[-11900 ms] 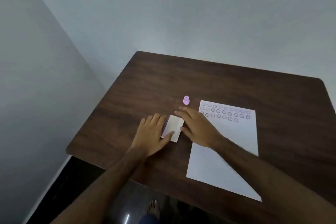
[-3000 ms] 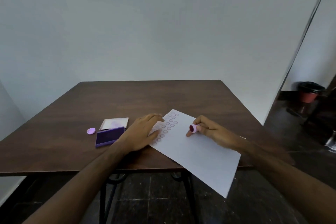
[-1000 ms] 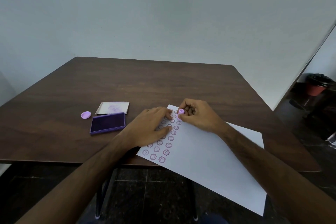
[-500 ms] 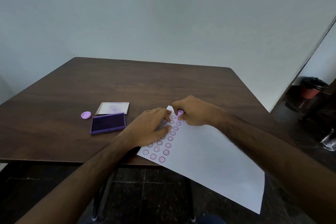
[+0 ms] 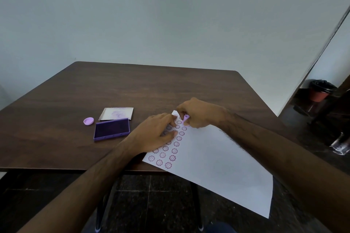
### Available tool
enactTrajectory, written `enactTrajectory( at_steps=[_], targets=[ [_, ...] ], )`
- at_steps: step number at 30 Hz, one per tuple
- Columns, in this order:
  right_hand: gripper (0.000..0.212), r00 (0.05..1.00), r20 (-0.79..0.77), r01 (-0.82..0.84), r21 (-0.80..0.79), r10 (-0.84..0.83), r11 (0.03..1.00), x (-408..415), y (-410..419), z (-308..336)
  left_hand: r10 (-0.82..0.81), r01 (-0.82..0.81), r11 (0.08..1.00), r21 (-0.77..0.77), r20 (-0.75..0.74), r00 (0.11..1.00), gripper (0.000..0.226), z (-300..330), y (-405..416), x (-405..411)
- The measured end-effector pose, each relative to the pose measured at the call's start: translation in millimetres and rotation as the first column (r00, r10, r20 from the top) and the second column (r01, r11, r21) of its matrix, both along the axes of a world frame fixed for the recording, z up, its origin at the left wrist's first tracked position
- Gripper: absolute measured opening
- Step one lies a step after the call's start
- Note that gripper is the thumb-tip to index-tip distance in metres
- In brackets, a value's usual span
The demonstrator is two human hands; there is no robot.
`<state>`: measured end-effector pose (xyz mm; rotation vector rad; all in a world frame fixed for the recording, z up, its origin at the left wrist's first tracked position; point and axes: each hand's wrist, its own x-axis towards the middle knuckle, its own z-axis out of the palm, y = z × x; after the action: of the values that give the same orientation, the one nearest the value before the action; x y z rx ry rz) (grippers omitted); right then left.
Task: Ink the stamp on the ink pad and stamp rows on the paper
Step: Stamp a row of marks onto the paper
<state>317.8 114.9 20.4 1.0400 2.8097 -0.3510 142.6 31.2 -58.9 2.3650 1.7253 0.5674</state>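
A: What sits farthest left on the dark brown wooden table (image 5: 132, 89)?

B: A small round lilac plastic cap (image 5: 88, 121), lying on its own. Just right of it lies the open purple rectangular ink pad (image 5: 112, 129), its dark inked face up, and touching its far edge is the pad's pale rectangular lid (image 5: 116, 114), smudged with purple.

A: Any writing on them?

B: None that can be read; the smudges on the lid are too blurred to tell.

A: And the left hand (image 5: 153, 136)?

B: It lies flat, fingers spread, palm down on the near-left part of the white sheet of paper (image 5: 214, 162), covering some of the prints. It grips nothing.

A: What do the prints look like?

B: Small purple flower-edged rings with a smiling face inside, set in three rows running from the sheet's near-left corner toward its far corner.

A: Where is the stamp?

B: The small lilac plastic stamp (image 5: 186, 119) stands on the paper near the far corner, at the far end of the right-hand row. The right hand (image 5: 198, 112) is closed around it, fingertips pinching its narrow handle, base down on the sheet. The paper's near-right end overhangs the table edge.
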Motion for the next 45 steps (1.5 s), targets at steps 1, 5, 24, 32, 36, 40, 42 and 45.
enactTrajectory(
  at_steps=[1, 5, 24, 32, 36, 40, 42, 45],
  targets=[
    [0.018, 1.0, 0.005, -0.005, -0.007, 0.005, 1.0, -0.5, -0.3, 0.4, 0.004, -0.004, 1.0, -0.003, 0.003, 1.0, 0.037, -0.3, -0.2, -0.3],
    [0.014, 1.0, 0.026, 0.007, -0.009, -0.007, 1.0, -4.0, -1.0, 1.5, 0.012, -0.012, 1.0, -0.007, 0.01, 1.0, 0.039, -1.0, 0.6, 0.0],
    [0.011, 1.0, 0.019, -0.021, -0.019, 0.021, 1.0, -4.1, 7.5, -2.5, 0.002, -0.002, 1.0, 0.005, 0.024, 1.0, 0.036, -1.7, -0.1, -1.1],
    [0.014, 0.998, -0.015, -0.061, -0.006, 0.061, 0.998, 1.2, 12.2, -8.0, 0.017, -0.017, 1.0, -0.017, 0.015, 1.0, 0.042, 1.0, -1.0, 0.3],
    [0.015, 0.995, -0.077, -0.07, 0.004, 0.07, 0.998, 7.3, 10.6, -13.5, 0.016, -0.016, 1.0, -0.016, 0.011, 1.0, 0.04, 4.1, -3.7, 1.8],
    [0.017, 0.996, -0.062, -0.071, -0.001, 0.07, 0.998, 7.5, 8.9, -10.9, 0.035, -0.036, 0.999, -0.024, -0.018, 0.999, 0.044, 7.9, -7.8, 4.2],
    [0.014, 0.994, -0.077, -0.073, -0.013, 0.071, 0.997, 9.5, 10.5, -8.0, 0.034, -0.035, 0.999, -0.017, -0.03, 0.999, 0.042, 10.2, -9.5, 5.5],
    [0.01, 0.98, -0.2, -0.037, -0.102, 0.016, 0.994, 20.0, 17.5, -4.5, 0.028, -0.029, 0.999, -0.023, -0.045, 0.999, 0.043, 12.7, -11.5, 6.2]
  ],
)
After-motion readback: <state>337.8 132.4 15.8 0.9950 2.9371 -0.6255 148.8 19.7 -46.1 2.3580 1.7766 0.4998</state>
